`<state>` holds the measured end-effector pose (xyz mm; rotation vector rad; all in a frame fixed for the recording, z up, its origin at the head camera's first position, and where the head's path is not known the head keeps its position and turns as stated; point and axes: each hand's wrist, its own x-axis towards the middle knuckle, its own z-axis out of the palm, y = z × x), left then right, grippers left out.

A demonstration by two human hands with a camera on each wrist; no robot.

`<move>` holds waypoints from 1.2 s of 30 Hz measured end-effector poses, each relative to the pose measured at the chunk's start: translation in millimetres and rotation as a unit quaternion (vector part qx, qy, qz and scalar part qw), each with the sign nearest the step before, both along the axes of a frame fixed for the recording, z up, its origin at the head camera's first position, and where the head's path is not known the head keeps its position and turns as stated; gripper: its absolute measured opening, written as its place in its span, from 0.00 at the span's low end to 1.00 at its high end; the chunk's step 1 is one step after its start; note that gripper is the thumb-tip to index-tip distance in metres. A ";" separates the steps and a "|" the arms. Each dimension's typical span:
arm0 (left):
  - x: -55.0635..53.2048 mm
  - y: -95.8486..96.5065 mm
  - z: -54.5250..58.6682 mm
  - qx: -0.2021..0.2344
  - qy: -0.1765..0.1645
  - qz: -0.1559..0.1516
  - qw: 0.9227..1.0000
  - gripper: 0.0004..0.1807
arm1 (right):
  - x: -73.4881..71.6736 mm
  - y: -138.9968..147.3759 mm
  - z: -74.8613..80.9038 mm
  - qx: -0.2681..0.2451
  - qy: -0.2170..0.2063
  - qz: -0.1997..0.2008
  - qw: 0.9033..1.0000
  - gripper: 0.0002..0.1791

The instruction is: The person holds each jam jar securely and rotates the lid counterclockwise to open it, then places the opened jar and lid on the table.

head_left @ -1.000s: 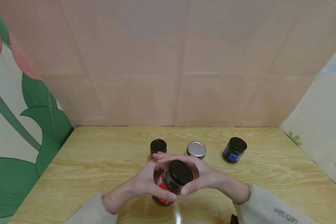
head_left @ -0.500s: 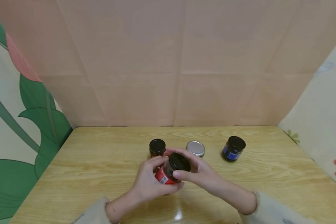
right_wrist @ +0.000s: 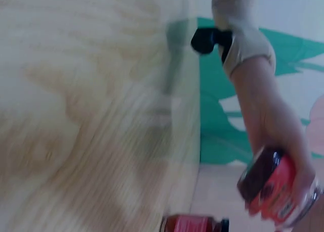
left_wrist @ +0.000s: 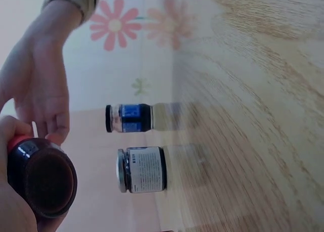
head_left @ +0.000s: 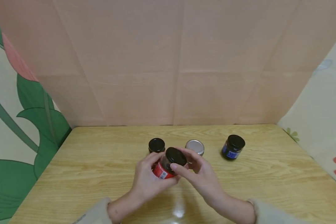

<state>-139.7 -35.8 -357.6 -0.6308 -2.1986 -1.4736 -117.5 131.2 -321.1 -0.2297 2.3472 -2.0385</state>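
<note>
A glass jar with dark contents, a red label and a black lid (head_left: pixel 176 156) is held tilted in the air in the head view. My left hand (head_left: pixel 146 177) wraps around its labelled body, thumb along the near side. My right hand (head_left: pixel 202 174) holds it near the lid, thumb on the lid's near edge and fingers at the far side. In the left wrist view the jar's dark base (left_wrist: pixel 48 184) faces the camera, with the right hand (left_wrist: pixel 43 80) behind it. The right wrist view shows the left hand (right_wrist: pixel 283 133) around the red label (right_wrist: pixel 278 189).
Behind the hands on the wooden table (head_left: pixel 100 155) stand a black-lidded jar (head_left: pixel 156 145), partly covered by the left hand, and a silver-lidded jar (head_left: pixel 195 147). A blue-labelled jar (head_left: pixel 233 147) is farther right. A beige cloth (head_left: pixel 134 77) hangs at the table's back.
The jar has risen and moved slightly away from me, its label's barcode turning into view. The right hand's thumb has shifted up onto the lid's edge. The other jars stay put.
</note>
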 end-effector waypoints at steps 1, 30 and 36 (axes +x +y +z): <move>-0.4 0.4 0.3 -0.001 0.001 0.010 1.000 0.27 | 1.5 -2.9 0.8 -0.005 -0.011 -0.019 1.000 0.25; -6.5 10.8 -11.5 -0.068 0.144 0.092 0.983 0.37 | 4.4 -39.1 -8.0 -0.053 -0.057 -0.147 0.986 0.29; -3.4 12.5 -12.5 -0.076 0.144 0.095 0.982 0.37 | -1.6 -38.9 -9.4 -0.054 -0.043 -0.156 0.985 0.26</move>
